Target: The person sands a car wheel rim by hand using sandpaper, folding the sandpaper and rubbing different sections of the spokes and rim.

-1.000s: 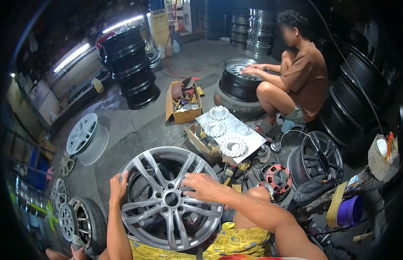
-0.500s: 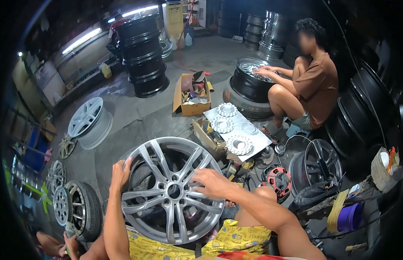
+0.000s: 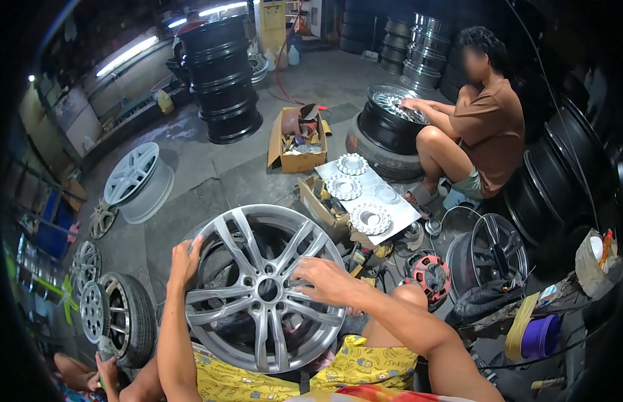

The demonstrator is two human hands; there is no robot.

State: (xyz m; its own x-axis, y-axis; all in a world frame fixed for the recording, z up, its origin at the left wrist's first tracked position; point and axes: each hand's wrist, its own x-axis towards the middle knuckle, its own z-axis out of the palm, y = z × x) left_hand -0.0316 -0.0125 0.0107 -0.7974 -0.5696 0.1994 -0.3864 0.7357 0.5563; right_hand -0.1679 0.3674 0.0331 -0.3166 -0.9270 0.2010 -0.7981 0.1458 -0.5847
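A silver multi-spoke alloy wheel rim lies tilted across my lap, its face toward me. My left hand wraps round the rim's outer edge on the left, thumb at the lip. On the right side, my right hand presses bent fingers against a spoke near the hub. Whatever may be under those fingers is hidden. Yellow patterned shorts show below the rim.
At right, a person in a brown shirt works on a mesh wheel resting on a tire. Silver ring-shaped parts sit on a white board. Black rims are stacked behind. Another person's hand is at lower left.
The view has shifted slightly. My hands keep nearly the same places on the rim. The other person's hands have drawn a little back across the mesh wheel.
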